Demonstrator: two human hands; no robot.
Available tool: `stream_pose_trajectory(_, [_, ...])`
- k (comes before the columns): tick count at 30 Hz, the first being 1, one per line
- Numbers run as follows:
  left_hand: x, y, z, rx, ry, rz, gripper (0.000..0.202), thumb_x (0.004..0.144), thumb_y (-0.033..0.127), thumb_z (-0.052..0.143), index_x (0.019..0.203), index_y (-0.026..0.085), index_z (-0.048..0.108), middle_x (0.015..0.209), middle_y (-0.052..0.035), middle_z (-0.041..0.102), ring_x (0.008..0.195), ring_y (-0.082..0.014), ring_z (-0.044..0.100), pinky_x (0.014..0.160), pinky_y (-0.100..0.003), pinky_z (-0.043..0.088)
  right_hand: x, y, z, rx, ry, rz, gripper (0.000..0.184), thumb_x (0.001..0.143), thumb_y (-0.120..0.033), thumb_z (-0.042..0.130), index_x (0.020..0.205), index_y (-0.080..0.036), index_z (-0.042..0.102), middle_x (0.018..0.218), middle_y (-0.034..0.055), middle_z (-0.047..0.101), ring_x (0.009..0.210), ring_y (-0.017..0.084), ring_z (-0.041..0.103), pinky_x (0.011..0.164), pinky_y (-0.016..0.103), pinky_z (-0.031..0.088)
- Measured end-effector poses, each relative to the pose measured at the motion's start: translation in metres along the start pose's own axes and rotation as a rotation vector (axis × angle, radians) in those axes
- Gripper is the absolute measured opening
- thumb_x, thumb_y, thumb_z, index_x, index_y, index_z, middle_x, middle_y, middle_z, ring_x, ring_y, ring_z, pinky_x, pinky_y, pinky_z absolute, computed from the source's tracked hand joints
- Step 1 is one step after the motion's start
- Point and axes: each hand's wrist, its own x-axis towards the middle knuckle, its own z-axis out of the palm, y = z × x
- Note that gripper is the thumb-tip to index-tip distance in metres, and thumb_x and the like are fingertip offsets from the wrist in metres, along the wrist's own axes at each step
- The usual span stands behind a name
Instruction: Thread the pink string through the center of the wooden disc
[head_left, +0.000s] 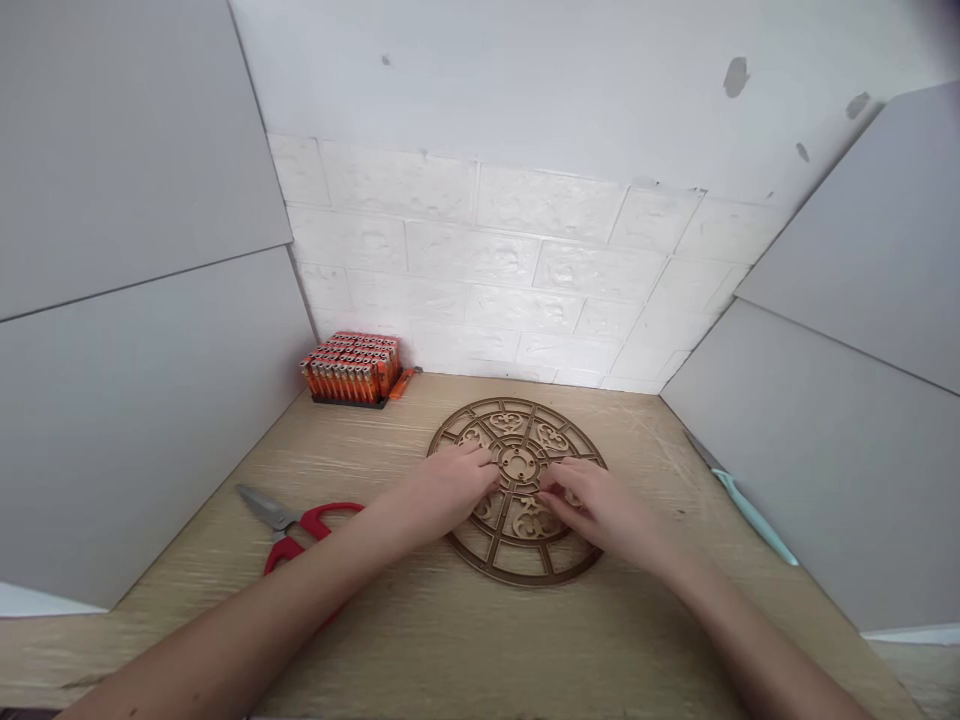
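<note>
A round, laser-cut wooden disc with ornate openwork lies flat in the middle of the wooden table. My left hand rests on its left side, fingers curled toward the small ring at the centre. My right hand lies on its right side, fingertips pinched together close to that centre ring. Whether anything small sits between the fingers of either hand is hidden. Both forearms reach in from the near edge.
Red-handled scissors lie on the table left of my left arm. A tray of orange lighters stands at the back left, one loose lighter beside it. A pale green-handled tool lies along the right panel. Grey panels wall both sides.
</note>
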Motion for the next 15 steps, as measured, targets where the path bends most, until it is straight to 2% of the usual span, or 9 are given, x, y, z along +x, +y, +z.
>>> stream_pose_trajectory(6, [0.001, -0.002, -0.002, -0.008, -0.034, 0.02, 0.015, 0.09, 0.018, 0.046, 0.085, 0.011, 0.058, 0.091, -0.0043, 0.052, 0.091, -0.0116, 0.046, 0.08, -0.024, 0.036, 0.0, 0.009, -0.003, 0.028, 0.022, 0.014, 0.018, 0.096, -0.031, 0.045, 0.093, -0.02, 0.059, 0.085, 0.0012, 0.06, 0.078, 0.014, 0.055, 0.07, 0.027, 0.043])
stream_pose_trajectory(11, [0.002, -0.002, -0.008, 0.006, -0.088, 0.014, 0.023, 0.093, 0.024, 0.041, 0.085, 0.013, 0.059, 0.092, -0.0033, 0.054, 0.092, -0.0128, 0.047, 0.081, -0.026, 0.035, -0.004, 0.019, -0.013, 0.076, 0.02, 0.082, 0.027, 0.098, -0.037, 0.04, 0.091, -0.02, 0.06, 0.079, 0.0012, 0.061, 0.071, 0.014, 0.055, 0.06, 0.024, 0.041])
stream_pose_trajectory(15, [0.002, -0.007, -0.008, -0.103, -0.128, 0.015, 0.026, 0.093, 0.029, 0.039, 0.088, 0.016, 0.06, 0.092, -0.0013, 0.056, 0.089, -0.0108, 0.049, 0.08, -0.024, 0.034, -0.007, 0.024, -0.024, 0.104, 0.003, 0.154, 0.03, 0.097, -0.04, 0.04, 0.092, -0.019, 0.06, 0.081, 0.0017, 0.062, 0.066, 0.013, 0.056, 0.054, 0.024, 0.041])
